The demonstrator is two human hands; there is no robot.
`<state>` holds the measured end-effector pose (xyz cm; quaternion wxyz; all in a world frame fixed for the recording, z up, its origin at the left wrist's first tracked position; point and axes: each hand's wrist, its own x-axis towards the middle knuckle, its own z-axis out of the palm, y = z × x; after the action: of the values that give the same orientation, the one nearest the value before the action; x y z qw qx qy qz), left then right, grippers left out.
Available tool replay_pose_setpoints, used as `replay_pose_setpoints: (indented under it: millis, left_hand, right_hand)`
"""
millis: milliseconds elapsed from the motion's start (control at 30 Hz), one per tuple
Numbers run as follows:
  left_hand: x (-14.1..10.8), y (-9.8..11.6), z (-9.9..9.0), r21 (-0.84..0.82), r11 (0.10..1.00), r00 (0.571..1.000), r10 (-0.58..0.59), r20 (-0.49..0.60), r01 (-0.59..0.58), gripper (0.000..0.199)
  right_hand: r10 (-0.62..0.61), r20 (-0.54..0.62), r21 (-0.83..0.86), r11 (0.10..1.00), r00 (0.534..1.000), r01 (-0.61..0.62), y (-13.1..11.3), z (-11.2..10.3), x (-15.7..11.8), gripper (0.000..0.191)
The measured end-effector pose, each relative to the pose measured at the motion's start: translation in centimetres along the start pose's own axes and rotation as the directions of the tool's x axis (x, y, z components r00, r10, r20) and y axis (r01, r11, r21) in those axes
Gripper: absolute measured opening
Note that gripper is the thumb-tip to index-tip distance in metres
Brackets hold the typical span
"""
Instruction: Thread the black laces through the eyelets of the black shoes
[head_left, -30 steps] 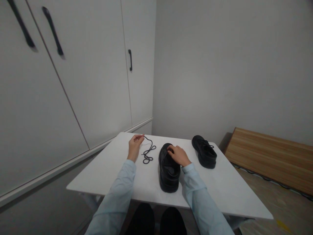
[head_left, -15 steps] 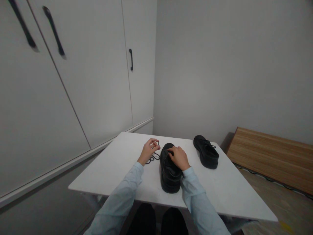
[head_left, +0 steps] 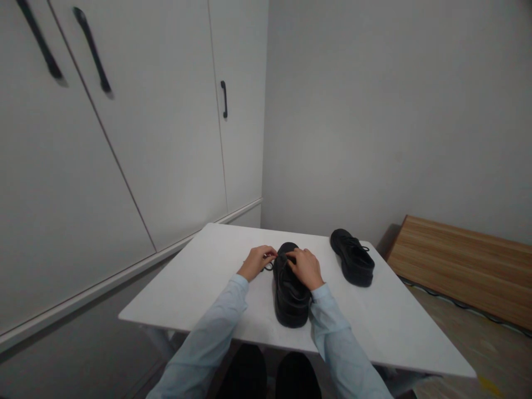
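A black shoe (head_left: 291,302) stands on the white table in front of me, toe pointing away. My left hand (head_left: 258,261) is at its left side, fingertips pinched on a black shoelace (head_left: 268,267) close to the lacing area. Part of that lace loops below the fingers onto the table; its tip is hidden. My right hand (head_left: 306,267) reaches over the right side of the shoe, thumb and fingers closed on the upper edge by the lacing area. Exactly which part they grip is too small to make out.
A second black shoe (head_left: 355,261), with laces in it, rests on the white table (head_left: 191,282) at the far right. Beyond the table's right edge a wood-grain board (head_left: 461,266) leans low against the wall. White cabinets (head_left: 174,138) with dark handles line the left.
My left hand has moved right and slightly down, bringing the shoelace from beside the shoe to its lacing area. My right hand stays at the shoe.
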<state>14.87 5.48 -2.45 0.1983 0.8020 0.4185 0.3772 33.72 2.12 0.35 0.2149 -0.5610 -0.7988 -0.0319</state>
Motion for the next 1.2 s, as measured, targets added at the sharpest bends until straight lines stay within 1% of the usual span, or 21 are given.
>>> replay_pose_setpoints:
  millis: [133,267,367,500,600,700,900,1067,1200]
  left_hand:
    - [0.0,0.2,0.0,0.043,0.997,0.997,0.072,-0.024,-0.071,0.014]
    - [0.0,0.1,0.4,0.058,0.994,0.994,0.100,-0.046,-0.097,0.013]
    - [0.1,0.0,0.9,0.042,0.995,0.994,0.093,-0.056,-0.091,0.013]
    - [0.1,0.2,1.4,0.006,0.998,0.996,0.056,-0.076,-0.056,0.015]
    - [0.1,0.4,1.5,-0.008,1.000,0.996,0.019,-0.086,-0.020,0.016]
    - [0.1,0.5,1.5,-0.003,1.000,0.996,0.001,-0.092,-0.001,0.016]
    - [0.0,0.5,1.5,-0.009,1.000,0.995,0.026,-0.095,-0.027,0.016]
    - [0.1,0.4,1.7,-0.026,0.999,0.995,0.033,-0.098,-0.036,0.017]
    - [0.2,0.8,1.7,-0.016,0.999,0.991,0.043,-0.128,-0.046,0.018]
  right_hand:
    - [0.000,0.003,-0.008,1.000,1.000,0.000,0.0,0.1,0.0,0.020]
    - [0.024,0.027,0.012,1.000,0.999,-0.024,-0.1,-0.2,0.1,0.020]
    - [0.033,0.055,0.001,0.999,0.998,-0.033,-0.4,-0.6,0.1,0.020]
    - [0.043,0.073,-0.113,0.993,0.996,-0.034,-0.8,-1.0,0.0,0.021]
    - [0.052,0.061,-0.153,0.987,0.997,-0.043,-0.9,-1.0,0.0,0.020]
    - [0.063,0.049,-0.146,0.988,0.997,-0.055,-0.8,-0.9,0.0,0.019]
    - [0.073,0.042,-0.121,0.990,0.996,-0.068,-0.8,-0.9,0.0,0.020]
    - [0.066,0.011,-0.108,0.992,0.998,-0.064,-0.8,-0.9,-0.1,0.018]
    - [0.071,-0.010,-0.089,0.993,0.997,-0.072,-0.7,-0.7,-0.1,0.017]
